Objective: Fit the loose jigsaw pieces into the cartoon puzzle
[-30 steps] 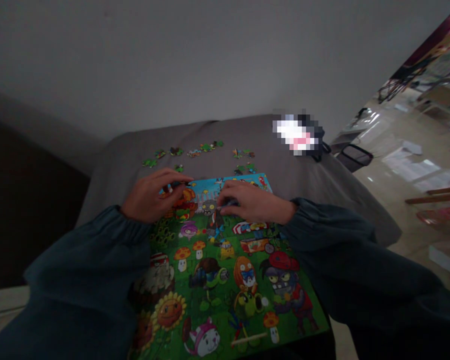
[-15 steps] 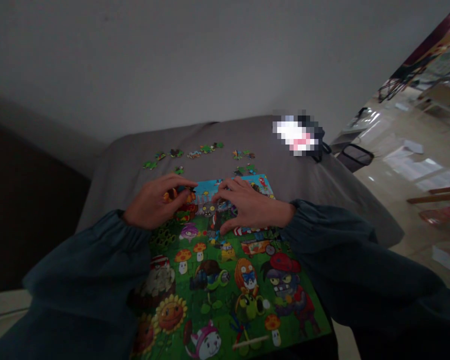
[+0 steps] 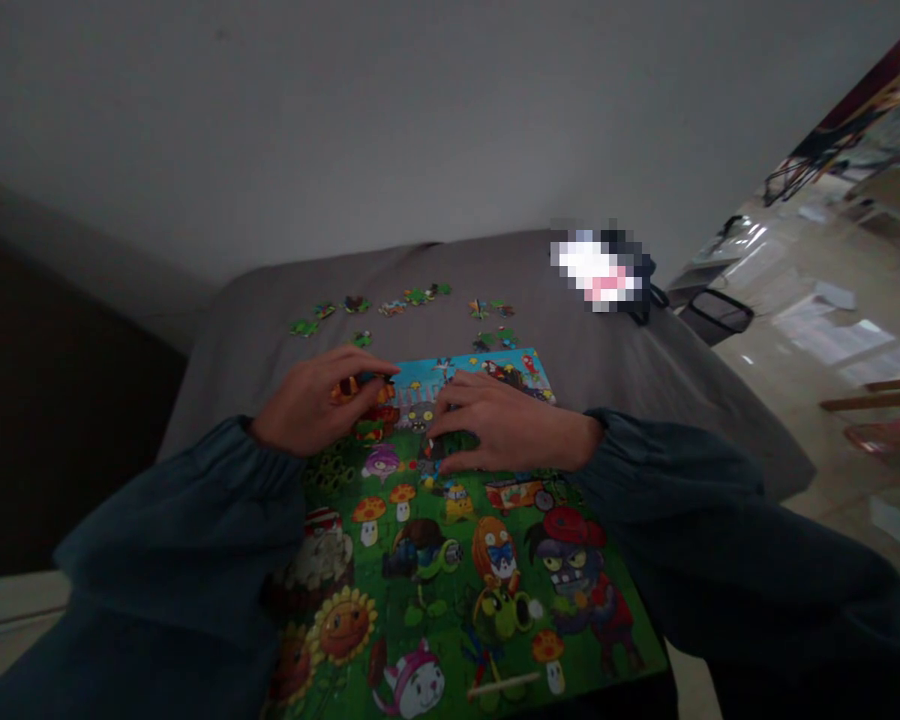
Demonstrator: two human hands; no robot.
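Observation:
A colourful cartoon jigsaw puzzle (image 3: pixel 465 545), with plants and zombies on green, lies below both hands. My left hand (image 3: pixel 319 402) rests at its upper left edge, thumb and index finger apart around an orange figure in the picture. My right hand (image 3: pixel 506 422) is arched over the upper middle, fingertips touching the puzzle near a grey zombie head, thumb spread away below. No loose piece shows in either hand, though the right palm hides part of the picture. Loose puzzle pieces (image 3: pixel 418 296) lie beyond the far edge, several on the left and several on the right (image 3: pixel 491 309).
A grey cloth (image 3: pixel 255 310) covers the table, which meets a pale wall (image 3: pixel 420 130). A blurred-out white and pink object (image 3: pixel 598 268) sits at the far right corner, dark straps (image 3: pixel 649 300) beside it. Past the right edge are a shiny floor and furniture.
My right hand has shifted slightly down and right, uncovering more of the puzzle's blue top strip. My left hand keeps its place on the puzzle. The view has moved slightly.

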